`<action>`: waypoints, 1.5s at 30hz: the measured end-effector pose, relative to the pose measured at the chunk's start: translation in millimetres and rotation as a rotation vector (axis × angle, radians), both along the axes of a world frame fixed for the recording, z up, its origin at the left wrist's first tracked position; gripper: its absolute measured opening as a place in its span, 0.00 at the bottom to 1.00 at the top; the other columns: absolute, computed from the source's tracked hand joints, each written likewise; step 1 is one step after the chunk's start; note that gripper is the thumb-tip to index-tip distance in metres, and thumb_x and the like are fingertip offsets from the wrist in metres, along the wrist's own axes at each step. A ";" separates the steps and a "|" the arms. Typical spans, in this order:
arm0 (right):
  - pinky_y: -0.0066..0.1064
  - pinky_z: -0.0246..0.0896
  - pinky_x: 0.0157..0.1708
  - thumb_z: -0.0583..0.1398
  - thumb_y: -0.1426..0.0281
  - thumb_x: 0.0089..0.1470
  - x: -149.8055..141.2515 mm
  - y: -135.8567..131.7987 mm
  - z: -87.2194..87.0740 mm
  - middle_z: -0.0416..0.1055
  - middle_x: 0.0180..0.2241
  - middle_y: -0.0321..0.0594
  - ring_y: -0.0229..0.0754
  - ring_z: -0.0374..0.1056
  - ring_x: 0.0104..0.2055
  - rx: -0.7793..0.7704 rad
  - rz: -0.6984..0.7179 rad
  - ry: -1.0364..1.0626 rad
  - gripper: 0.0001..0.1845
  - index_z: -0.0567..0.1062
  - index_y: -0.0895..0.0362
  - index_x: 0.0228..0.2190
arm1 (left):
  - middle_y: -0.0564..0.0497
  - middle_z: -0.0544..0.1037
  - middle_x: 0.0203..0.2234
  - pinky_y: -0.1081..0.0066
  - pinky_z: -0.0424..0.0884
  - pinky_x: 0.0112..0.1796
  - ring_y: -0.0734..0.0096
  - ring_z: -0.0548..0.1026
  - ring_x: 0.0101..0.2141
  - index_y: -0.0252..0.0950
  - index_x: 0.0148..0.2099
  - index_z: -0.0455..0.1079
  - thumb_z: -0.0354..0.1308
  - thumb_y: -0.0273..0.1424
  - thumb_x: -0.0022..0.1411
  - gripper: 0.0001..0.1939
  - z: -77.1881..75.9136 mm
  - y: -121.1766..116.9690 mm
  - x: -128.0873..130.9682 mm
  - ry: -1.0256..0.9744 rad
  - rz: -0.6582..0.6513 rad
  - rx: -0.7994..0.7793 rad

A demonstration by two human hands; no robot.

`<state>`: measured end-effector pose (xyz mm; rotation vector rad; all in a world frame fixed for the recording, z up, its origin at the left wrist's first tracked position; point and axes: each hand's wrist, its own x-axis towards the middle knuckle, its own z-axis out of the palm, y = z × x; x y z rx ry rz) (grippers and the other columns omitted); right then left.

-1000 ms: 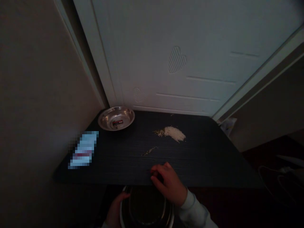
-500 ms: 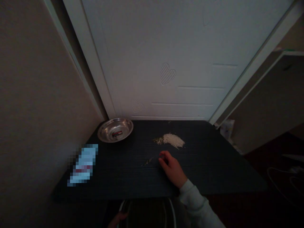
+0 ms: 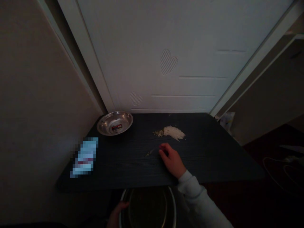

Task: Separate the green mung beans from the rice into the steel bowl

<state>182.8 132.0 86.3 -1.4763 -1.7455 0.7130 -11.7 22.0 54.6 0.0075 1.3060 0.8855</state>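
My right hand [image 3: 172, 160] hovers at or just above the dark table, thumb and forefinger pinched together. From its fingertips a thin, faint, translucent streak [image 3: 153, 150] runs left, with small greenish bits at its far end; I cannot make out what it is. Just beyond the hand lies a pile of white, rice-like grains [image 3: 174, 132], with greenish grains mixed in at its left end. At the bottom, my left hand [image 3: 118, 213] grips the left side of a round basin [image 3: 174, 207] with a pale rim. The basin's dark inside is too dim to read.
A shiny steel bowl [image 3: 128, 125] with a red and black label inside stands at the table's back left. A blurred light-blue packet [image 3: 84, 158] lies at the left edge. Behind the table [image 3: 213, 152] rises a white panel [image 3: 133, 41] with heart patterns. Pale cords [image 3: 273, 174] lie at right.
My view has tipped downward, so more of the basin and my left hand shows. The streak by my right fingertips has shifted slightly right; both hands keep their hold.
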 end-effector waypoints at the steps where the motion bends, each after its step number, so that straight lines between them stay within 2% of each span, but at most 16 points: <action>1: 0.30 0.56 0.35 0.49 0.69 0.49 -0.7 0.3 -0.2 0.68 0.33 0.39 0.37 0.64 0.34 0.002 -0.010 -0.006 0.09 0.63 0.57 0.34 | 0.50 0.73 0.11 0.63 0.65 0.36 0.59 0.73 0.27 0.34 0.16 0.68 0.53 0.25 0.43 0.08 0.0 0.6 1.8 -0.021 0.017 -0.012; 9: 0.29 0.54 0.34 0.50 0.69 0.49 -3.1 0.7 1.3 0.69 0.32 0.37 0.37 0.64 0.33 0.011 0.008 -0.120 0.10 0.63 0.55 0.36 | 0.46 0.73 0.11 0.63 0.65 0.36 0.56 0.73 0.31 0.31 0.15 0.68 0.51 0.23 0.42 0.09 6.7 2.9 13.7 -0.125 0.063 -0.090; 16: 0.30 0.51 0.34 0.51 0.69 0.49 -1.2 -3.4 4.3 0.69 0.30 0.35 0.36 0.63 0.31 0.029 0.076 -0.180 0.10 0.65 0.56 0.36 | 0.46 0.73 0.10 0.62 0.65 0.36 0.56 0.73 0.31 0.31 0.14 0.68 0.50 0.22 0.43 0.10 0.3 4.1 6.0 -0.115 0.037 -0.113; 20: 0.30 0.51 0.35 0.51 0.69 0.49 0.9 -4.7 4.3 0.69 0.30 0.35 0.36 0.63 0.32 0.019 0.107 -0.149 0.10 0.65 0.55 0.35 | 0.46 0.74 0.12 0.63 0.66 0.36 0.57 0.73 0.30 0.30 0.16 0.69 0.51 0.22 0.43 0.09 -0.9 1.1 5.0 -0.115 0.059 -0.061; 25: 0.30 0.53 0.36 0.50 0.69 0.49 3.5 -3.9 2.8 0.68 0.32 0.37 0.36 0.63 0.33 0.009 0.076 -0.058 0.11 0.64 0.56 0.36 | 0.47 0.72 0.09 0.65 0.66 0.34 0.59 0.74 0.26 0.31 0.15 0.68 0.51 0.22 0.44 0.11 -3.6 0.1 4.2 -0.094 0.049 -0.075; 35: 0.30 0.54 0.36 0.50 0.69 0.49 13.1 -8.5 -0.2 0.68 0.33 0.37 0.37 0.62 0.35 -0.026 0.102 -0.072 0.10 0.64 0.56 0.36 | 0.48 0.74 0.12 0.67 0.66 0.33 0.64 0.73 0.24 0.31 0.16 0.69 0.51 0.23 0.45 0.10 -14.1 1.4 3.6 -0.170 0.048 -0.039; 40: 0.30 0.55 0.36 0.50 0.69 0.49 20.5 -17.1 0.4 0.68 0.32 0.37 0.37 0.62 0.35 -0.044 0.132 -0.091 0.10 0.65 0.56 0.35 | 0.48 0.74 0.12 0.65 0.67 0.31 0.63 0.73 0.21 0.30 0.16 0.70 0.51 0.23 0.45 0.10 -9.7 -0.3 3.0 -0.117 0.051 -0.071; 45: 0.30 0.56 0.35 0.50 0.67 0.49 23.5 -20.3 0.8 0.68 0.32 0.37 0.37 0.63 0.34 -0.083 0.141 -0.052 0.10 0.65 0.56 0.35 | 0.49 0.73 0.11 0.64 0.67 0.32 0.61 0.73 0.24 0.32 0.14 0.68 0.51 0.23 0.44 0.11 -3.8 -1.8 6.0 -0.071 0.085 -0.049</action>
